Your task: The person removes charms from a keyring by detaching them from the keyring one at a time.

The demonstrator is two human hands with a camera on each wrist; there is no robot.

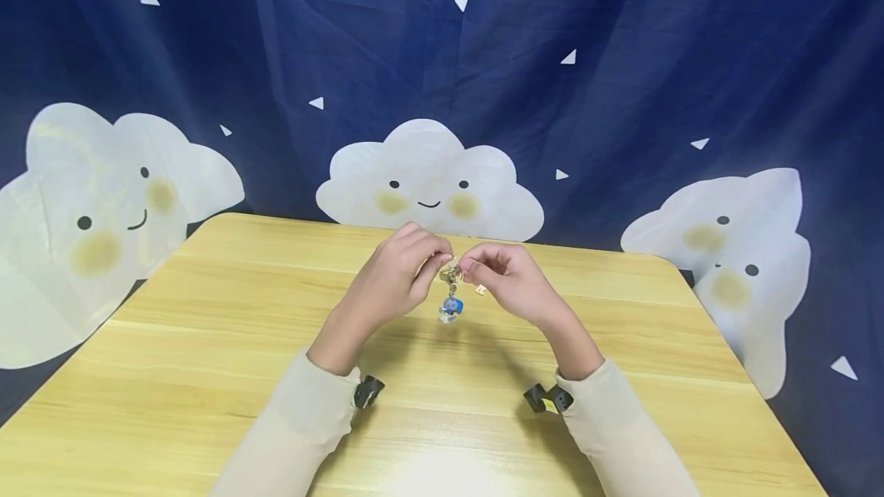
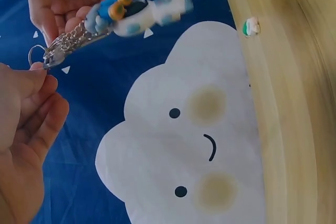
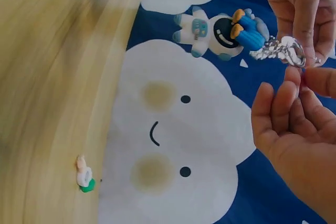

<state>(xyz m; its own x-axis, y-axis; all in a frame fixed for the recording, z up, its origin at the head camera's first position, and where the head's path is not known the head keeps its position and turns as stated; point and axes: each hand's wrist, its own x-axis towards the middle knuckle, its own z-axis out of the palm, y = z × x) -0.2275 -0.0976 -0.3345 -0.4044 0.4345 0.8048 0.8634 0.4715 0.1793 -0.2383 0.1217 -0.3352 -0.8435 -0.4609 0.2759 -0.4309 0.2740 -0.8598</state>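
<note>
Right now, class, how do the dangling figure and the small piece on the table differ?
The dangling figure hangs from a metal chain; the small piece lies on the table. The dangling figure has blue and orange parts; the small piece, green and peach. Both have white parts.

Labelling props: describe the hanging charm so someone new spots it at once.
Start at the wooden table; above its far half, the left hand and right hand meet at a metal ring. Below hangs the charm, white with a dark visor and a blue-and-orange piece. It hangs in the air from a chain, whereas the small figure with green is on the table.
</note>
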